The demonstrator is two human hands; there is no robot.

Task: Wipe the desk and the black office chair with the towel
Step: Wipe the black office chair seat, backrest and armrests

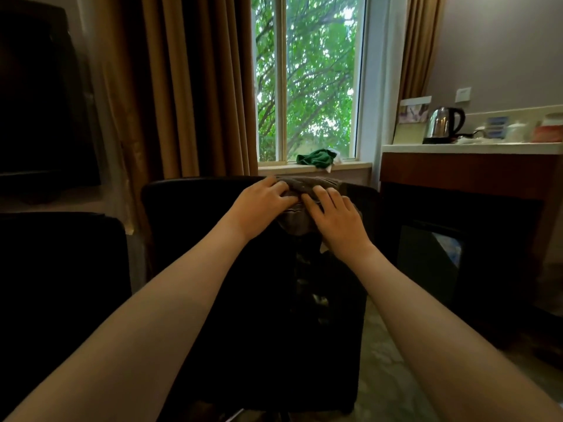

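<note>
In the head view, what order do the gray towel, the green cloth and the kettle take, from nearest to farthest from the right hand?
1. gray towel, under the right hand, on the black office chair.
2. green cloth, on the windowsill behind.
3. electric kettle, on the counter at far right.

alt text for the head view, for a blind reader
The left hand grips and the right hand presses a grey towel on top of a black office chair. Beyond, a green cloth lies on the window sill; a kettle stands at right.
</note>
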